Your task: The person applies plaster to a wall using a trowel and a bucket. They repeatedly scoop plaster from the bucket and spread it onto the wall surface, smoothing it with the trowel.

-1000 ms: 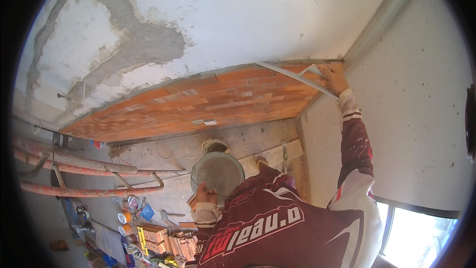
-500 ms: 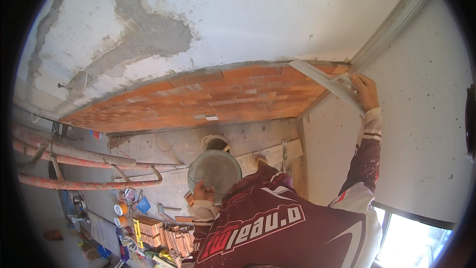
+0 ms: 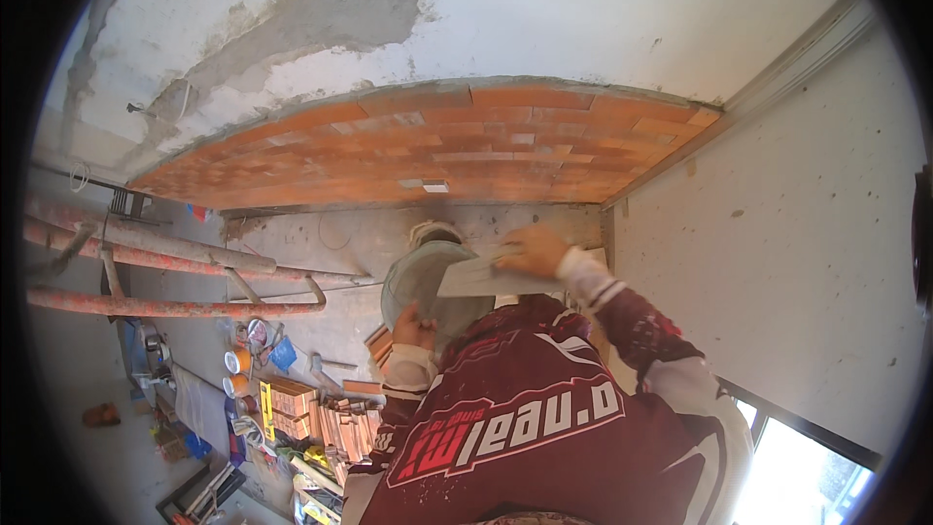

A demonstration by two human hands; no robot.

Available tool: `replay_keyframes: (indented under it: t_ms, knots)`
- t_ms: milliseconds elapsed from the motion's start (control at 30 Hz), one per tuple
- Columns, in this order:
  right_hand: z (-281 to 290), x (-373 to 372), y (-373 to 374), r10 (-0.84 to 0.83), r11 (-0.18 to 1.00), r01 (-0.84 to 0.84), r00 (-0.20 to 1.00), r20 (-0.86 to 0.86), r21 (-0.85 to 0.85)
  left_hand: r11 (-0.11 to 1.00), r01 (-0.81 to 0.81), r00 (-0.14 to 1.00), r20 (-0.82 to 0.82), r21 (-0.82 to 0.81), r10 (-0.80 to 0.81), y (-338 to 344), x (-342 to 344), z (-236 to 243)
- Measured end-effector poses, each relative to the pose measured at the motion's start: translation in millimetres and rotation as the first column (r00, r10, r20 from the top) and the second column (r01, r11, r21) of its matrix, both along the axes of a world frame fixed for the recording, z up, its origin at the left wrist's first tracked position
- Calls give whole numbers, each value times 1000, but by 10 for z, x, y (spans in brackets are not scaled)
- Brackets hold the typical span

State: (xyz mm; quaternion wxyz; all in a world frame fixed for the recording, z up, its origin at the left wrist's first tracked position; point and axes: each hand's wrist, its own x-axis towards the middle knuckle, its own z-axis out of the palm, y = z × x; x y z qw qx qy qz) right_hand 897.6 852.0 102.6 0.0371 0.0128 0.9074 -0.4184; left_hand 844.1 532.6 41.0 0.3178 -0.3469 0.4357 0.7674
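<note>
My right hand (image 3: 536, 251) is closed round a long, flat plastering trowel (image 3: 465, 280), and its pale blade reaches over a round grey-green tub (image 3: 410, 279). On the tub's near edge, my left hand (image 3: 415, 327) has its fingers curled in a grip. The blade hides part of the tub, so I cannot make out what is inside or whether the two touch. Beyond rises a wall face of orange bricks (image 3: 486, 136), bordered above by grey mortar.
Red scaffold bars (image 3: 175, 306) stand at the left. Stacked bricks (image 3: 290, 408), orange-and-white buckets (image 3: 236, 362) and a blue bag (image 3: 283, 354) lie low on the left. White plaster (image 3: 583, 10) with grey patches spreads above; a speckled wall (image 3: 758, 224) and a window (image 3: 802, 467) are at the right.
My right hand has brought the trowel down and left, from the top right edge of the bricks to over the tub. My left hand keeps its grip on the tub.
</note>
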Motion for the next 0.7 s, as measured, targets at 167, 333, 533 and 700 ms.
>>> replay_keyframes:
  t_ms: [167, 333, 533, 700]
  knots:
    - [-638, -435, -829, 181, 965, -206, 971, 157, 162, 999, 42, 999, -27, -1, -42, 30, 5, -55]
    - [-647, -464, -978, 232, 932, -276, 952, 198, 236, 999, 45, 999, -26, -13, -45, 67, 63, 84]
    - [-456, -69, -589, 102, 984, -110, 993, 64, 143, 998, 16, 1000, 15, -54, -15, 88, 28, 106]
    - [31, 259, -258, -55, 998, 55, 997, -45, -16, 998, 30, 999, -14, -50, -30, 28, -41, -81]
